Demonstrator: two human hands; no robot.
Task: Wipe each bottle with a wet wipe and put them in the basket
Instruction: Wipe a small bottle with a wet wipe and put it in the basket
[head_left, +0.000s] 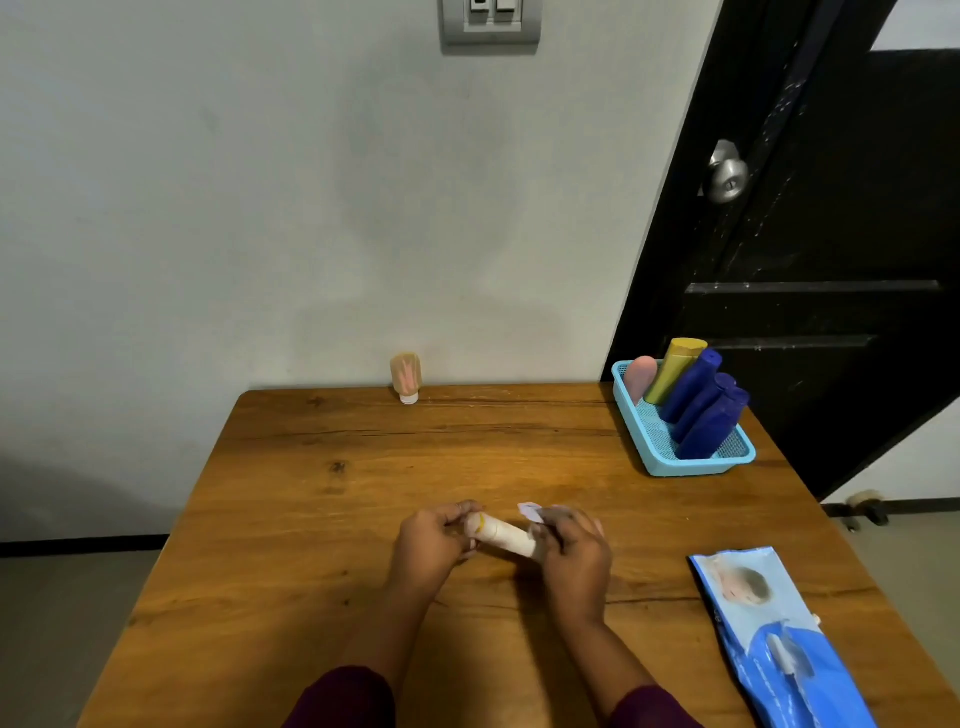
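Starting on the left: your left hand (431, 535) is curled round one end of the cream bottle (501, 532), the end with the yellow ring, and the fingers are pinching it steady. The bottle lies on its side low over the table (311, 519). Its long axis runs left to right, with the right end tipped a bit toward you. I honestly can't tell if it's resting on the wood or held just off it.

Behind that, the small beige bottle (405, 376) stands on its cap at the far edge by the wall, well apart from both hands and a touch nearer your left.

Moving right, your right hand (574, 551) is wrapped round the bottle's other end, with the wet wipe (531, 512) bunched under the fingers. Only a pale corner of it pokes out, so how much of the bottle it covers is hidden.

The bit the next move hinges on, I'd say: the basket (691, 467) sits far right and away from you, on your right hand's side. Five bottles lean in it (pink, yellow, three blue), and bare mesh shows along its left side.

The wipes pack (769, 634) lies near the right edge, with its near end cut off. The labels are too blurry to read.
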